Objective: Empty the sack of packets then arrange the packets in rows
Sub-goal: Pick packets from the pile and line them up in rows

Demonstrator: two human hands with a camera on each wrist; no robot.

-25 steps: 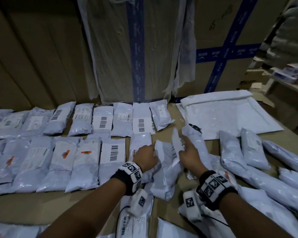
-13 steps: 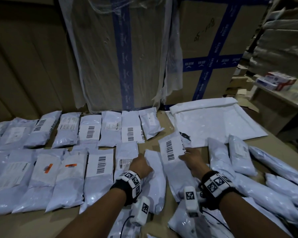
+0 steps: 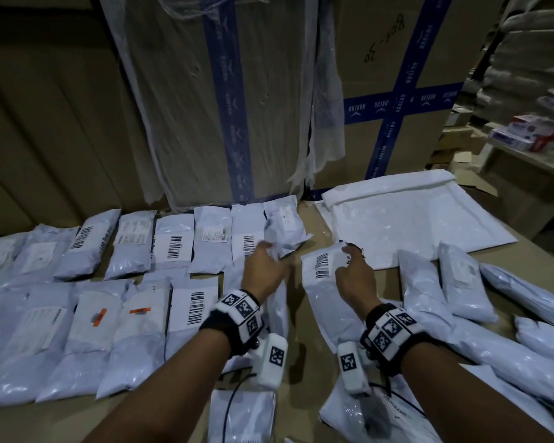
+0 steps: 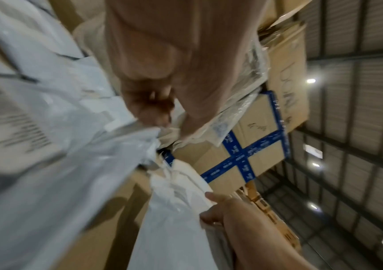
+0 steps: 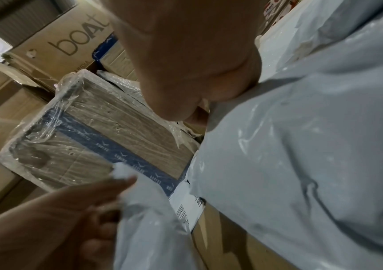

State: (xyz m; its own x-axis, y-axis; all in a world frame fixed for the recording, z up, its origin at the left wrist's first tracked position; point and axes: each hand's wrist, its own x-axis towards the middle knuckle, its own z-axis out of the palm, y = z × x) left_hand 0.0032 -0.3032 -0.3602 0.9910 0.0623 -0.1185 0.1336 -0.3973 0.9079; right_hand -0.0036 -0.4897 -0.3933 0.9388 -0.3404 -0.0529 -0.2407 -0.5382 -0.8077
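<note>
Two rows of white packets lie on the cardboard surface: a back row (image 3: 176, 241) and a front row (image 3: 135, 330). My left hand (image 3: 271, 260) pinches the crumpled top end of a packet (image 3: 280, 306) at the right end of the rows; the left wrist view shows its fingers (image 4: 153, 113) on that packet's edge (image 4: 93, 164). My right hand (image 3: 349, 263) grips a barcode-labelled packet (image 3: 323, 266) just to the right, palm (image 5: 186, 73) against the plastic (image 5: 301, 146). The flat white sack (image 3: 413, 219) lies behind it.
Several loose packets (image 3: 461, 282) are heaped at the right, and more lie near my forearms (image 3: 240, 414). Tall cardboard cartons with blue tape (image 3: 224, 100) wall off the back. A shelf with small boxes (image 3: 531, 132) stands at the far right.
My right hand turned its packet label-up and laid it flat. My left hand moved forward toward the back row, lifting the top end of its packet.
</note>
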